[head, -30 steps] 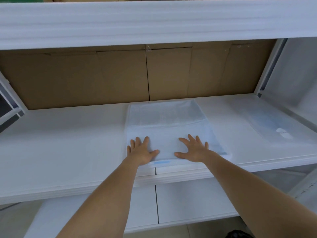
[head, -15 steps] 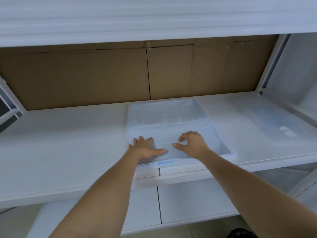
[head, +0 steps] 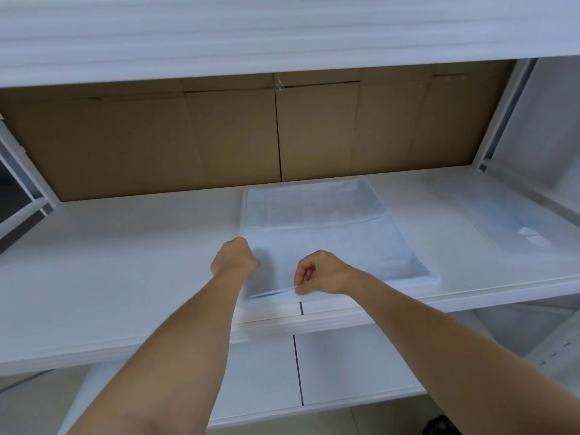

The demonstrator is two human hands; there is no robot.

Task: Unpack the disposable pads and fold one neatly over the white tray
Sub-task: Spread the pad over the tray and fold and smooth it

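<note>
A pale blue disposable pad (head: pixel 332 243) lies spread flat over a white tray on the middle shelf; only the tray's left rim (head: pixel 242 211) shows beside the pad. My right hand (head: pixel 323 273) pinches the pad's near edge between thumb and fingers and lifts it slightly. At the pad's near left corner my left hand (head: pixel 233 257) has its fingers curled under; whether it grips the pad is hidden.
The white shelf (head: pixel 125 262) extends left and right. A clear plastic wrapper (head: pixel 514 221) with blue tint lies at the right. Brown cardboard (head: pixel 188 136) lines the back. Another shelf (head: pixel 282 32) hangs overhead, and a lower one (head: pixel 345 365) sits below.
Both hands went from lying flat on the pad to curled. My right hand has pinched the near edge and raised it a little. My left hand slid to the near left corner.
</note>
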